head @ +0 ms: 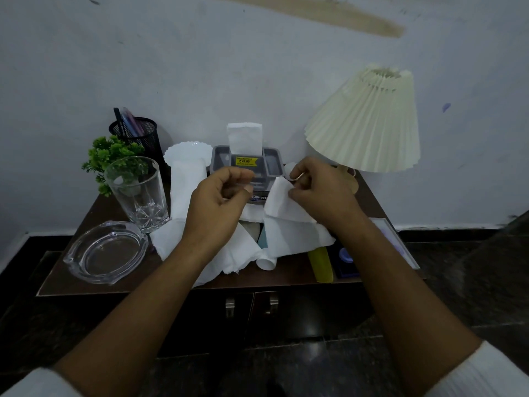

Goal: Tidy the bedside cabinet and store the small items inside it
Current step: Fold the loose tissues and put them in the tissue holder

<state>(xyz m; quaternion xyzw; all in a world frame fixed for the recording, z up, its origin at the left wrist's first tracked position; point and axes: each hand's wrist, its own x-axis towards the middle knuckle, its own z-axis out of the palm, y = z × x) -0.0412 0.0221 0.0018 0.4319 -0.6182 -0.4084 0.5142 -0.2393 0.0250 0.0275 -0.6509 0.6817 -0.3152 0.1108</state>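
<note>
My right hand (320, 193) pinches the upper corner of a white tissue (283, 207) above the middle of the dark wooden cabinet top (114, 207). My left hand (220, 207) hovers beside it with fingers curled, nothing clearly in them. More loose white tissues (232, 256) lie spread under both hands. Behind them stands a grey plastic tissue box (272, 164) with a sheet sticking up. A white tube (266, 263), a yellow cylinder (321, 265) and a dark blue item (345, 259) lie near the front edge. The cabinet's two doors (300, 310) below are closed.
A drinking glass (140, 193) and a glass ashtray (107, 250) stand at the left. A small green plant (110, 156), a black mesh pen holder (137, 133) and a white plate (186, 153) sit at the back. A pleated lamp (369, 121) and a framed picture (398, 242) are at the right.
</note>
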